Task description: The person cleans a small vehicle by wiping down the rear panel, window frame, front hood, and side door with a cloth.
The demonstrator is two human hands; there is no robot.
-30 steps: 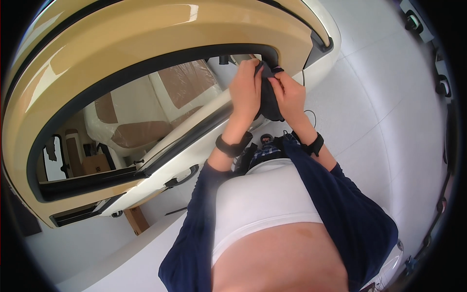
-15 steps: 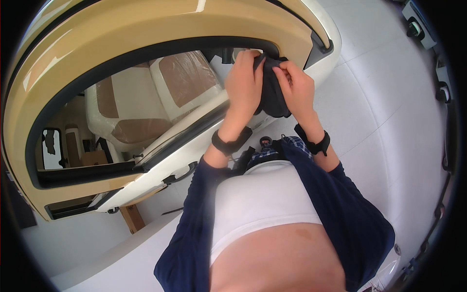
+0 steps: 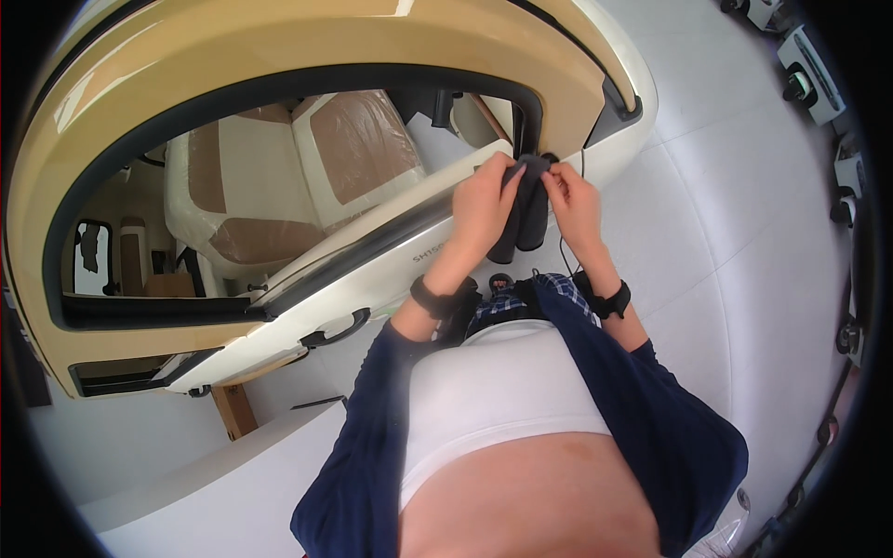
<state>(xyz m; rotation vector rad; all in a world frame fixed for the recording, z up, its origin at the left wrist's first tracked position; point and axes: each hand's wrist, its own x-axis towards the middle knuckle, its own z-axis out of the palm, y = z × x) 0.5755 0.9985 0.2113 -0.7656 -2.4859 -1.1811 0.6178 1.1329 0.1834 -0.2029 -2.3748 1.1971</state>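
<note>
A dark grey piece of cloth (image 3: 523, 216) hangs in two folds in front of my body, beside the small vehicle's window. My left hand (image 3: 483, 206) pinches its upper left edge between thumb and fingers. At its top right corner my right hand (image 3: 576, 206) holds it the same way. Both hands are close together, with the cloth between them. A black band wraps each wrist. From this view I cannot make out exactly what kind of cloth article it is.
To the left stands a beige and white vehicle (image 3: 307, 46) with an open window and a door handle (image 3: 337, 331). Inside is a plastic-covered brown and cream seat (image 3: 270, 177). A cardboard box (image 3: 233, 411) is on the pale floor (image 3: 693, 251). More vehicles (image 3: 811, 74) line the far right.
Both hands have moved slightly down and nearer to me with the cloth. It was bunched wide; now it hangs narrower, in two folds.
</note>
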